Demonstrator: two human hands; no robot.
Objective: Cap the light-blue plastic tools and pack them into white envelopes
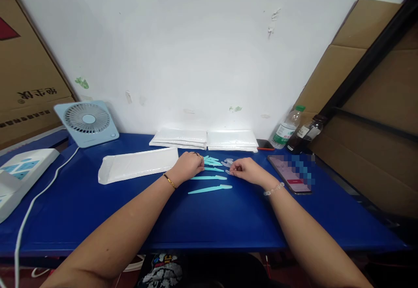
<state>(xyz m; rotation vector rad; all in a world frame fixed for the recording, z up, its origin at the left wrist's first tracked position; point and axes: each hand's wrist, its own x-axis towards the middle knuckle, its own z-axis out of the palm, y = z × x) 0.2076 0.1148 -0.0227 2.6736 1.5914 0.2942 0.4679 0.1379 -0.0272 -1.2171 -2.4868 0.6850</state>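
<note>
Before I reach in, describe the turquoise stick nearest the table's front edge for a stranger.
On the blue table, find the left hand. Nearer the front edge lies the turquoise stick, foremost of its kind and touching no other.

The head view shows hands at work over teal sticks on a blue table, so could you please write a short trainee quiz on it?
1. Which hand is nearer the small translucent pieces beside the teal sticks?
A. left
B. right

2. True or false: the fan stands at the picture's right end of the table.

3. Fill in: the clear bottle beside the dark bottle has a ____ cap.

Key:
1. B, the right hand.
2. False; the fan stands at the picture's left.
3. green
</note>
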